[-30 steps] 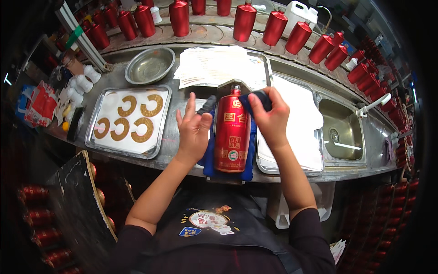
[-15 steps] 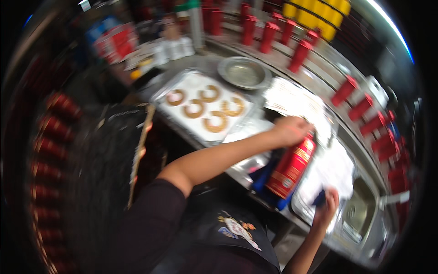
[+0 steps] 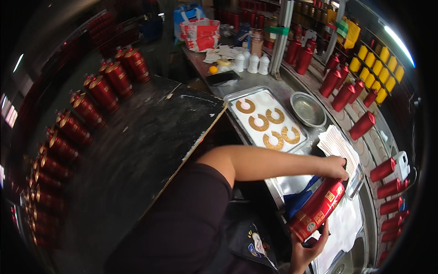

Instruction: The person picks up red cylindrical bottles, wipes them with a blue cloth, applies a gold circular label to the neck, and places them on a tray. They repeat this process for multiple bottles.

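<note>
The left hand is pinching the red bottle by its neck. The right hand is clasping its base, presumably sharing the weight.

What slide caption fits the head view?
Left hand holds a red bottle near its top, right hand at its base.

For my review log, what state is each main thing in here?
Red bottle: held, printed side showing
Left hand: closed at the bottle's neck end
Right hand: at its base, grip partly hidden
Gold C-shaped pieces: flat on tray
Metal bowl: upright
White containers: standing
Red-white bag: upright
</note>
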The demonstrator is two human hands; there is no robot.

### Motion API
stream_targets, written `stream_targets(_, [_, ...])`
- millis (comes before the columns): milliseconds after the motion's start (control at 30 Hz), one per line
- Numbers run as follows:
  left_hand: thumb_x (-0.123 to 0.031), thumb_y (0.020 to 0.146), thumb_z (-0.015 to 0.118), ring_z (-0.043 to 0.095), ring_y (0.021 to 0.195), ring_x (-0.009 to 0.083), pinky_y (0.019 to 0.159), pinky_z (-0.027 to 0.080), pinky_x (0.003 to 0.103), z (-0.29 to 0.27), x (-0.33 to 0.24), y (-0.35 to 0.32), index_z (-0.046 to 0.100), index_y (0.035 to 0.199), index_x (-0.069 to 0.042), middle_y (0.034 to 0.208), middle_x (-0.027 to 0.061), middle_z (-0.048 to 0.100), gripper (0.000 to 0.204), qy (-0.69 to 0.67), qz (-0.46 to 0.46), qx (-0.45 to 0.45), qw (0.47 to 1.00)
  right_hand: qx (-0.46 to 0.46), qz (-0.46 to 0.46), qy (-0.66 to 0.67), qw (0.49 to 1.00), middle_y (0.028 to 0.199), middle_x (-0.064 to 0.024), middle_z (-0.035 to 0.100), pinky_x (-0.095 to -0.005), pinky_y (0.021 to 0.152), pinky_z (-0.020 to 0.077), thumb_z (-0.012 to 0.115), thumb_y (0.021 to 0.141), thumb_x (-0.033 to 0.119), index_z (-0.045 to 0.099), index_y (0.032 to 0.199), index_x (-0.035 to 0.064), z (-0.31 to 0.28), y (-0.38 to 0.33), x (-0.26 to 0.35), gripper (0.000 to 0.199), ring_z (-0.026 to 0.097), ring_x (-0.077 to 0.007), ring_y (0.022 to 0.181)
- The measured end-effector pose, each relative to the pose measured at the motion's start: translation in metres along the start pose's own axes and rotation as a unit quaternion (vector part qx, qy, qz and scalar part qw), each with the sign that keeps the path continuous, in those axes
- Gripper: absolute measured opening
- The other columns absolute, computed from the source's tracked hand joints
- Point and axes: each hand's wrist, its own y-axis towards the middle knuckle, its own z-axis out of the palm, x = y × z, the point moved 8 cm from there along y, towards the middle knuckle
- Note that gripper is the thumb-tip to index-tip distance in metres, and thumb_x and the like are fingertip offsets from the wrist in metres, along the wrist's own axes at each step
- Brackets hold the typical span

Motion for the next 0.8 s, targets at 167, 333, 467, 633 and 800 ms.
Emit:
stream_targets(167, [-0.026,0.084,0.078,0.069,0.082,0.0165,0.073,0.054,0.031,-0.146,-0.08,-0.133,0.069,0.09,0.003,0.088,0.0106,0.072,0.031,-0.044,0.06,-0.034,0.997,0.127,-0.17,0.13,0.969,0.125,-0.0141,0.061,-0.0199,0.055,0.0462,0.095,0.061,0.008,0.038,0.149,-0.004,0.02,0.039,0.055,0.106,0.061,-0.0087,0.063])
stream_targets(333, [-0.031,0.085,0.08,0.059,0.067,0.0179,0.062,0.045,0.037,-0.216,-0.16,-0.371,0.065,0.085,0.001,0.069,0.0114,0.057,0.035,0.36,0.033,-0.353,0.863,0.238,-0.333,-0.015,0.912,0.132,-0.0111,0.06,-0.0247,0.056,0.0364,0.089,0.053,0.006,0.039,0.151,0.0009,0.095,0.083,0.101,0.111,0.043,-0.0136,0.063])
stream_targets(467, [-0.019,0.086,0.079,0.065,0.077,0.0138,0.068,0.051,0.03,-0.205,-0.19,-0.556,0.069,0.092,-0.002,0.085,0.0063,0.067,0.021,0.476,-0.087,-0.558,0.674,0.322,-0.285,0.111,0.896,0.127,-0.0124,0.061,-0.0234,0.053,0.0344,0.085,0.063,0.016,0.042,0.151,0.0029,0.132,0.088,0.119,0.099,0.038,-0.011,0.061])
stream_targets(633, [-0.04,0.086,0.074,0.059,0.073,0.0399,0.067,0.046,0.044,-0.2,-0.206,-0.745,0.061,0.087,0.002,0.08,0.0221,0.059,0.045,0.628,-0.314,-0.632,0.328,0.363,-0.219,0.122,0.897,0.126,-0.0146,0.061,-0.0225,0.051,0.0327,0.081,0.076,0.022,0.041,0.151,0.0023,0.153,0.081,0.116,0.087,0.033,-0.0069,0.053])
stream_targets(800, [-0.033,0.087,0.073,0.063,0.089,0.0442,0.075,0.049,0.051,-0.193,-0.18,-0.897,0.059,0.085,0.001,0.092,0.023,0.065,0.037,0.573,-0.475,-0.635,0.206,0.363,-0.187,0.104,0.907,0.127,-0.0162,0.062,-0.0223,0.047,0.0287,0.077,0.082,0.019,0.041,0.152,0.0023,0.167,0.085,0.103,0.08,0.034,-0.0042,0.05])
